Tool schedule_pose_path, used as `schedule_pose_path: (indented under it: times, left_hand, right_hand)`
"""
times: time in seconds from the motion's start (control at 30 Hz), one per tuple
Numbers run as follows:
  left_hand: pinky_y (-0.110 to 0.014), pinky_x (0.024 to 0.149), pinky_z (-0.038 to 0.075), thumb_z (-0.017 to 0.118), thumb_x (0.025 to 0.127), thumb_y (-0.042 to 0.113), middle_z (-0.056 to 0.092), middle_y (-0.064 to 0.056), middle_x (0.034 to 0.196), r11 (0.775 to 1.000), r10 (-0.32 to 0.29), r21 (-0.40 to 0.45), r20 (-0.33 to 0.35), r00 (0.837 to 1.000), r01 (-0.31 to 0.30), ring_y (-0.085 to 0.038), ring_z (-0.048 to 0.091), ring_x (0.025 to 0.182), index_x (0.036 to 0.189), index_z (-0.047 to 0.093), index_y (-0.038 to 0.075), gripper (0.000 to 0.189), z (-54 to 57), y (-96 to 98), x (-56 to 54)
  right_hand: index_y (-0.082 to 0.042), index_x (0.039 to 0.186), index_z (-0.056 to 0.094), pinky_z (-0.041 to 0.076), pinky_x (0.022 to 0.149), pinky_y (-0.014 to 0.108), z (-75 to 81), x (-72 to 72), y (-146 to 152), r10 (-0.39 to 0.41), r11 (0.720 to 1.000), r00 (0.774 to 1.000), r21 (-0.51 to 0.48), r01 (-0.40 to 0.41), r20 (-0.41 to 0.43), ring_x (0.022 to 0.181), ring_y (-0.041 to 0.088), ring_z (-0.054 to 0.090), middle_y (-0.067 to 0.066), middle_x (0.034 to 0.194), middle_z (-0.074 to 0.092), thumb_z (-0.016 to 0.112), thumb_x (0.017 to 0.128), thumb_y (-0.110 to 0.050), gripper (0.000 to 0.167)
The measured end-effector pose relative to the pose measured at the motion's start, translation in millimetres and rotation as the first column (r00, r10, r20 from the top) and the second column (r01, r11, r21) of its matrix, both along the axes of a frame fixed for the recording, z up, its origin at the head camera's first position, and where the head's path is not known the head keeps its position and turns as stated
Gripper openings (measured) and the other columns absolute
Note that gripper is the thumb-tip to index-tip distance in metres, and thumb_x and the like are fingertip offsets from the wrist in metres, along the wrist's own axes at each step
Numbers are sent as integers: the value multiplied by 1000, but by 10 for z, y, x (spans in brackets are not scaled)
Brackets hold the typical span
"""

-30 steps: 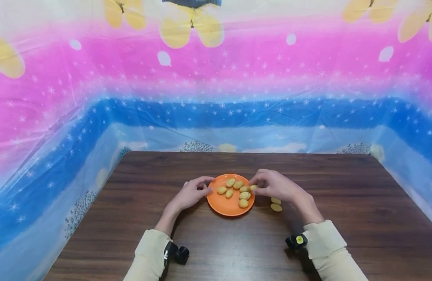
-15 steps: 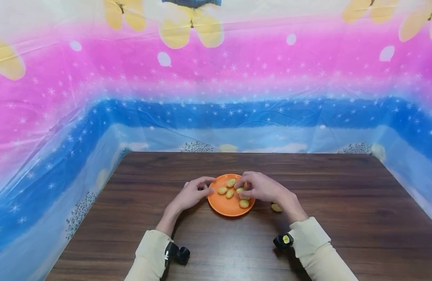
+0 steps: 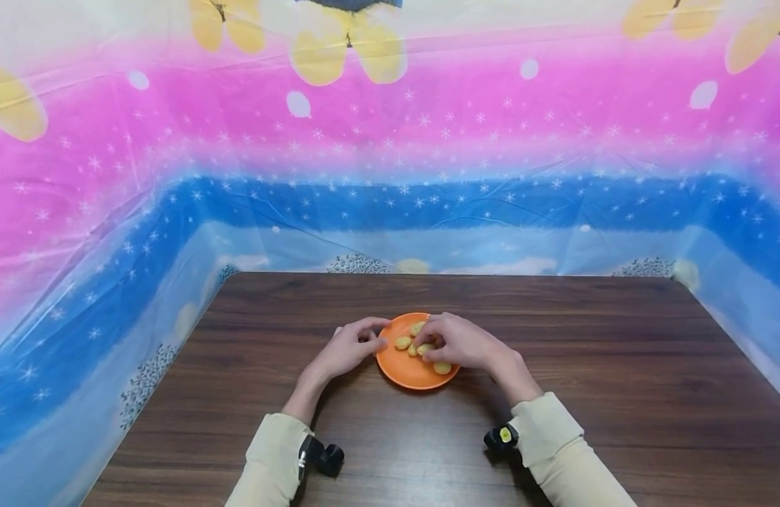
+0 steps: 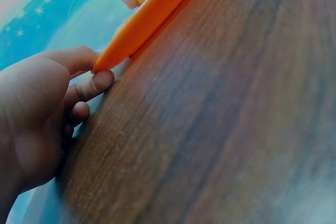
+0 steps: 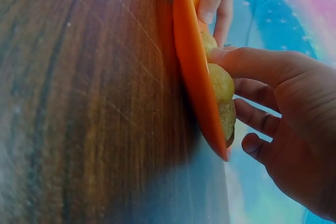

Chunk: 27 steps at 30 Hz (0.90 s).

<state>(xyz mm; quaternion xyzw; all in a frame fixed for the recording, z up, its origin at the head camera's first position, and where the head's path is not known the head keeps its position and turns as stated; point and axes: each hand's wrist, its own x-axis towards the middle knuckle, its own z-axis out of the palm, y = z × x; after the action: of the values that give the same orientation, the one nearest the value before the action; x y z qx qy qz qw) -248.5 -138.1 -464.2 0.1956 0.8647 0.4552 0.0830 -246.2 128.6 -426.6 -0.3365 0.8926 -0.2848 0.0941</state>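
An orange plate [image 3: 404,370] rests on the table with several small yellow potatoes [image 3: 402,343] on it. My left hand [image 3: 345,349] pinches the plate's left rim; in the left wrist view its thumb and a finger meet at the edge. Over the plate, my right hand [image 3: 464,343] pinches a small potato [image 3: 423,349] between thumb and fingers, low among the others. The right wrist view shows the thumb against that potato [image 5: 208,41], with more potatoes [image 5: 221,82] nearer along the rim. Part of the plate's right side is hidden under the right hand.
The dark wooden table [image 3: 390,451] extends around the plate. A patterned pink and blue cloth [image 3: 390,155] hangs behind and along the sides. Black wrist cameras [image 3: 329,459] sit at both cream sleeves [image 3: 548,429].
My right hand has moved left from the plate's right rim to over its middle with a potato. Potatoes seen earlier on the table at right are now out of sight. The left hand stays put.
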Motion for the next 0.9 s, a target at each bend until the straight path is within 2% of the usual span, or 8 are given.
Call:
schedule_pose_path:
  times: [0.17, 0.53, 0.77, 0.9]
  left_hand:
    - [-42, 87, 31, 65, 99, 28, 64, 1, 80, 1000, 8, 0, 3, 1000, -8, -20, 53, 82, 137, 61, 26, 39, -1, -3, -3]
    - [-46, 94, 26, 65, 98, 29, 64, 2, 80, 1000, 0, -4, -3, 1000, 0, -20, 51, 88, 137, 61, 27, 39, 2, 6, -7]
    - [-49, 98, 25, 65, 99, 29, 64, 2, 79, 1000, 6, -11, -13, 1000, -6, -20, 50, 90, 138, 61, 27, 39, -3, 1, -5]
    - [-49, 98, 25, 65, 99, 29, 64, 2, 80, 1000, 9, -14, -15, 1000, -10, -20, 51, 90, 138, 61, 27, 39, -18, -1, -9]
  right_hand:
    - [-22, 108, 76, 46, 82, 35, 3, 35, -8, -27, 1000, 1000, 8, 27, -7, 95, 17, 50, -12, 103, 63, 75, 92, -17, 16]
    - [-22, 106, 76, 47, 86, 37, -7, 75, 49, -42, 999, 997, 1, 42, -72, 101, 18, 54, -12, 109, 66, 75, 93, -21, 13]
    - [-20, 107, 75, 47, 89, 40, 87, 168, 158, -47, 998, 997, -37, 44, -67, 104, 18, 55, -9, 108, 65, 73, 94, -22, 13]
    - [-18, 111, 75, 47, 91, 42, 146, 223, 230, -57, 998, 995, -22, 55, -81, 104, 19, 56, -7, 107, 64, 72, 95, -23, 17]
